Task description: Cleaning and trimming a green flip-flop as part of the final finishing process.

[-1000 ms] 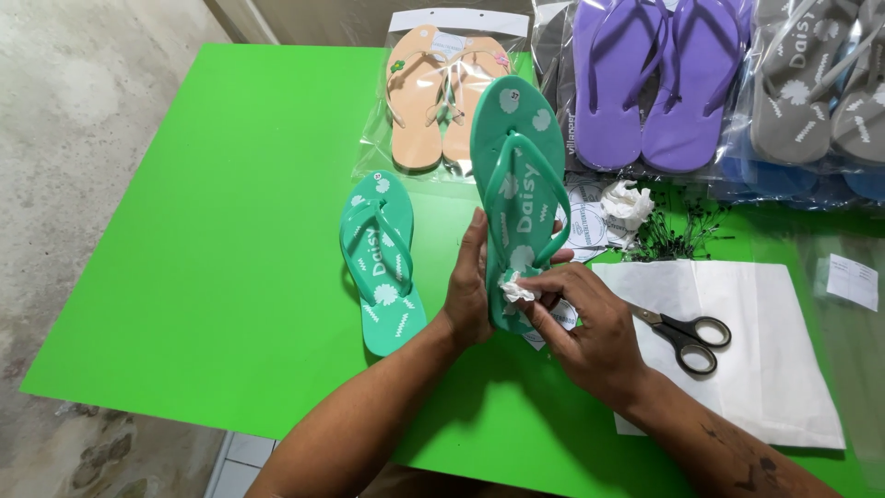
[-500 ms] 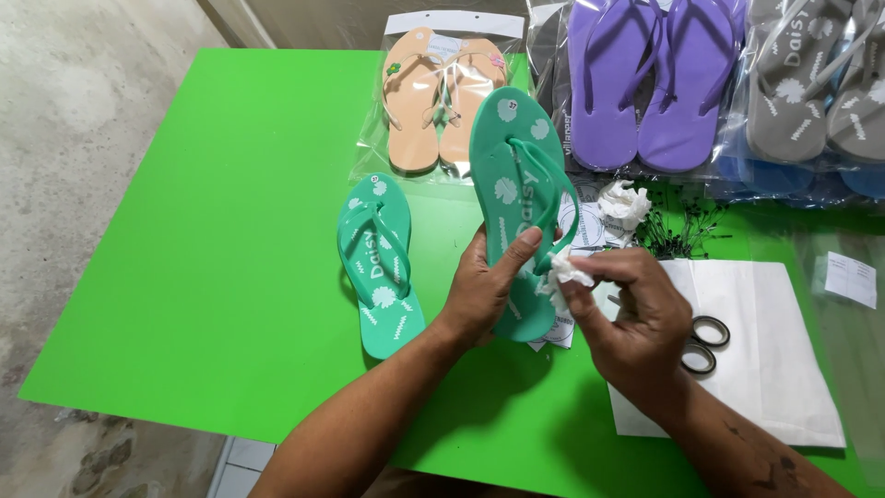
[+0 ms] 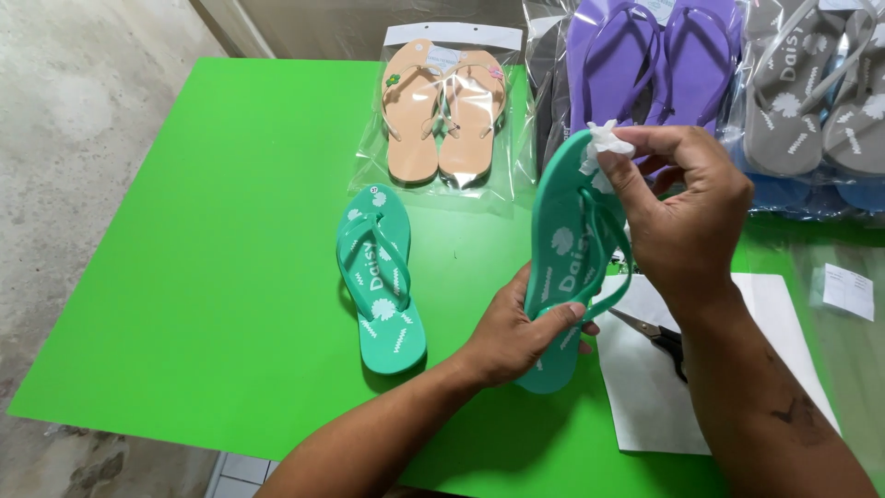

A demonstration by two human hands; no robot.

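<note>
My left hand [image 3: 516, 332] is closest to me, wrapped round the heel end of the teal flip-flop [image 3: 569, 249], thumb on the sole face, fingers behind. I hold it low so the toe end tips up off the table and the top face turns toward me w/ nothing in the way. Wrist bent slightly, forearm coming in from bottom centre.

My right hand [image 3: 687, 217] sits higher, over the toe end, fingertips pinched on a small crumpled white paper wad [image 3: 604, 140] pressed at the sandal's tip. Palm faces left, wrist cocked, forearm running down to bottom right.

Under that arm: white paper sheet [image 3: 645, 406] w/ black-handled scissors [image 3: 659, 337] on it, partly hidden, within easy reach.

Left of me the matching teal flip-flop [image 3: 378, 281] lies flat on the green table [image 3: 203, 231], strap up, apart from both hands.

Farther back: bagged peach pair [image 3: 447, 111], then purple pair [image 3: 645, 60] & grey pair [image 3: 816, 88] in plastic along the far edge.
</note>
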